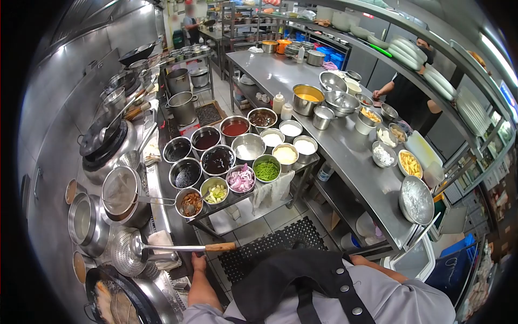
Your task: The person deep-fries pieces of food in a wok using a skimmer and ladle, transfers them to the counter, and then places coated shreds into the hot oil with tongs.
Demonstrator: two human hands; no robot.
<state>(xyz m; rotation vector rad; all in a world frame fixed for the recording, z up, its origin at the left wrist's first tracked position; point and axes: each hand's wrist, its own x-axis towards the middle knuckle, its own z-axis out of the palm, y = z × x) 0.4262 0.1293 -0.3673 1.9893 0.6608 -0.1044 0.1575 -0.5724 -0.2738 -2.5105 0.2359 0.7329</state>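
My left hand [199, 262] is low at the stove's front edge, just below the wooden handle of a steel ladle [189, 248]. Its fingers are too small and partly hidden to tell whether they grip anything. The ladle lies across a perforated skimmer [125, 252], beside a folded cloth [162, 243]. Below it, a wok [102, 291] holds oil with pale food and a wire strainer in it. My right hand [356, 260] is at my side by the apron, mostly hidden, its fingers out of sight.
A trolley ahead carries several steel pots of sauces, chopped greens [266, 171] and sliced onions [240, 179]. A long steel table [345, 178] with bowls runs along the right. A co-worker [404, 97] stands behind it, another person farther back. A black rubber mat [275, 248] covers the floor.
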